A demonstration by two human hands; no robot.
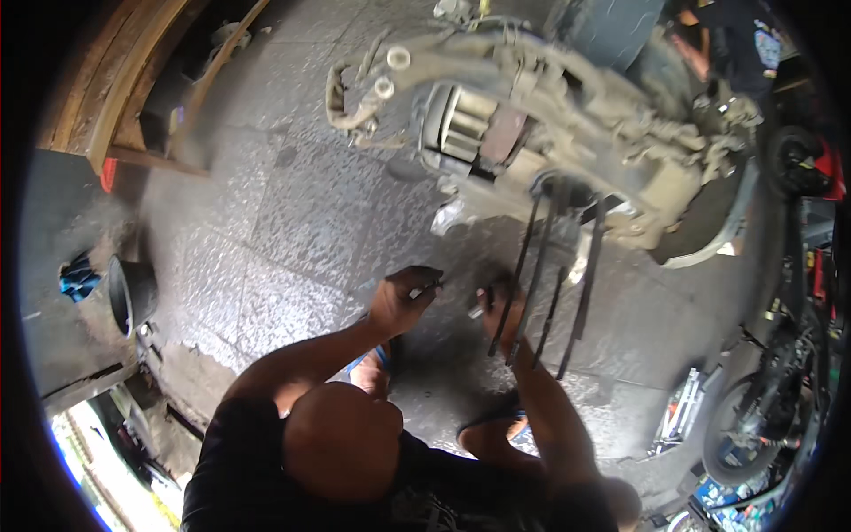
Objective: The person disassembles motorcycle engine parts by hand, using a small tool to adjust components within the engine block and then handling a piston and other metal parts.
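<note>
My left hand [401, 303] is closed, thumb and fingers pinching a small dark piece with a bright, metallic-looking patch. To its right, my right hand [502, 312] is curled round something whose pale end shows at the fingers; blur hides its kind. A gap separates the two hands, both held over the floor in front of my knees. Several long dark strips [532, 275] run down across the right hand and forearm, partly covering them. Beyond the hands is a dusty, stripped scooter [612, 133], its frame and mechanical parts exposed.
Another person [736, 44] in a dark top is at the far right. A wooden bench [124, 80] stands far left, above a black bucket [133, 293] and blue cloth [80, 277]. Wheels and motorcycle parts [745, 426] crowd the right side. Grey tiles [301, 195] cover the floor.
</note>
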